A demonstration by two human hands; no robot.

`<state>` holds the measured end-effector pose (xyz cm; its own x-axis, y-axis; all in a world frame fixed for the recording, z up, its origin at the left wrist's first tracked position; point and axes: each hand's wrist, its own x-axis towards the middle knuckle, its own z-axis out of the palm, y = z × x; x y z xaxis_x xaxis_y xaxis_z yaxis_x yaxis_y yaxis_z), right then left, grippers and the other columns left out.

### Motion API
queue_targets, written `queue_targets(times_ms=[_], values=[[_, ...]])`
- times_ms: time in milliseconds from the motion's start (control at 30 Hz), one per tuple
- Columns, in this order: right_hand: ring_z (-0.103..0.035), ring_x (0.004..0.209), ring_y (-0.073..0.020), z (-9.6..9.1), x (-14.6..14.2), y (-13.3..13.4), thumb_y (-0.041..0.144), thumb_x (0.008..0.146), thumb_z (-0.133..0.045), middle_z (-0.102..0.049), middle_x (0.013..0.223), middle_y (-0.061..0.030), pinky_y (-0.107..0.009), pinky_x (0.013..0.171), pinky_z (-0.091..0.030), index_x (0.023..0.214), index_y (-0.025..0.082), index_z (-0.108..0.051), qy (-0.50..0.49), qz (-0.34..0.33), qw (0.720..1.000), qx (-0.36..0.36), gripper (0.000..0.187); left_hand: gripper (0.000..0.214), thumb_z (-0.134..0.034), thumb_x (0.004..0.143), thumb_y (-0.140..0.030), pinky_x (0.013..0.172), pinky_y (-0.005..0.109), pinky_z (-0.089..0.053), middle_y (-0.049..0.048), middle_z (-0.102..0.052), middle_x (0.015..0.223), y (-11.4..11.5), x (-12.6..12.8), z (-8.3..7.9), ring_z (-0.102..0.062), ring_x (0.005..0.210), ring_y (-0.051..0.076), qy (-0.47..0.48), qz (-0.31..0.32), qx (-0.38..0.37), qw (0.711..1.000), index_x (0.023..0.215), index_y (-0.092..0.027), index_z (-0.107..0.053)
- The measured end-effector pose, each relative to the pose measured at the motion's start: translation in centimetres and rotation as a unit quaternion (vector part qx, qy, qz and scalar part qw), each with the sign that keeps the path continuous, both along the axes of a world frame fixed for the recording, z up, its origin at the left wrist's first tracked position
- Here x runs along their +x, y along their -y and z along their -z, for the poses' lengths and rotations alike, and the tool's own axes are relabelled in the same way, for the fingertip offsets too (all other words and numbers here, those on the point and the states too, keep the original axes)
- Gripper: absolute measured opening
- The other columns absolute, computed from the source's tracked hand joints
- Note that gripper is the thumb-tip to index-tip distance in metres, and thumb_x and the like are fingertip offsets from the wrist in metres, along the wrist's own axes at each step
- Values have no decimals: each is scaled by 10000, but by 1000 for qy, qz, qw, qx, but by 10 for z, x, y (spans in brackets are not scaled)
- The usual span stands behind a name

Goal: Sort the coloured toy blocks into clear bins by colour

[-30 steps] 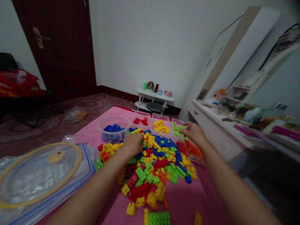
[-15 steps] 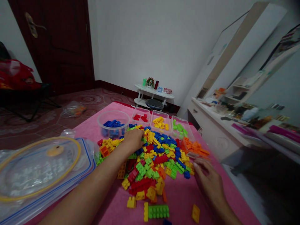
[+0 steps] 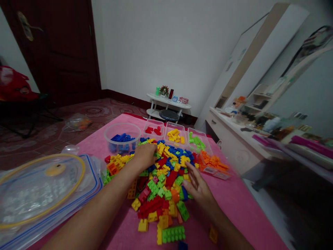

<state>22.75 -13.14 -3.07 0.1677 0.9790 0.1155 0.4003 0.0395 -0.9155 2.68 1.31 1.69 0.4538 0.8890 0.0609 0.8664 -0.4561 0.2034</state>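
On the right hand (image 3: 199, 187), the thumb and fingers stood apart at the right side of the brick pile (image 3: 161, 177), with nothing visibly clamped between them. The left hand (image 3: 145, 155) bent over the pile's left part, its fingers hidden, so whether they gripped anything could not be told. Since the bricks lay loose and heaped, a hasty sweep could have scattered the pile across the pink worktop (image 3: 244, 211); a sideways knock could have spilled the orange box (image 3: 221, 175), just right of the pile and heaped with orange bricks (image 3: 212, 160). Beyond the pile's left part stood a round tub (image 3: 114, 127) of blue bricks (image 3: 123, 138). Beyond its middle and right stood three clear boxes (image 3: 173, 125), close together, holding red bricks (image 3: 153, 131), yellow bricks (image 3: 175, 135) and green bricks (image 3: 197, 141) respectively.
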Motion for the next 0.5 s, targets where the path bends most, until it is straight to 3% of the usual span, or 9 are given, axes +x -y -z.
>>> queue_targets(times_ms=[67,133,267,367,500], values=[[-389,1333,-222,-11,1,9,450,807,-557,-425,1445,-88,-389,1090,-332,1374,228,-400,66,-19,998,7,629,286,-634,731,-315,785,357,-500,90,-692,1016,-1,0,0,-636,987,283,3,1,-5,1000,1003,-231,-659],[-432,1297,-235,-20,9,27,446,814,-545,-470,1408,-76,-400,1065,-360,1338,254,-455,163,9,987,-8,564,285,-635,734,-322,783,356,-502,88,-692,1016,-1,-1,0,-637,983,281,3,1,-9,1000,1005,-236,-658],[-619,1034,-288,-23,38,75,482,696,-645,-556,1307,-82,-406,859,-496,1261,330,-549,333,77,929,-139,592,286,-648,726,-320,796,369,-503,84,-693,1019,-3,0,1,-631,1002,291,4,-4,-8,1000,1000,-240,-663],[-650,945,-288,-14,54,102,379,597,-712,-587,1244,-109,-359,770,-512,1226,319,-594,360,46,903,-229,643,289,-655,721,-324,800,373,-505,75,-695,1019,-3,1,2,-629,1011,291,4,-11,-12,1000,1001,-248,-664],[-627,965,-239,2,51,97,293,669,-620,-630,1094,-90,-312,830,-482,1087,274,-655,338,11,923,-182,420,292,-649,723,-319,796,377,-508,81,-698,1009,-2,1,2,-634,1004,291,4,-4,-7,1000,1004,-241,-666]])
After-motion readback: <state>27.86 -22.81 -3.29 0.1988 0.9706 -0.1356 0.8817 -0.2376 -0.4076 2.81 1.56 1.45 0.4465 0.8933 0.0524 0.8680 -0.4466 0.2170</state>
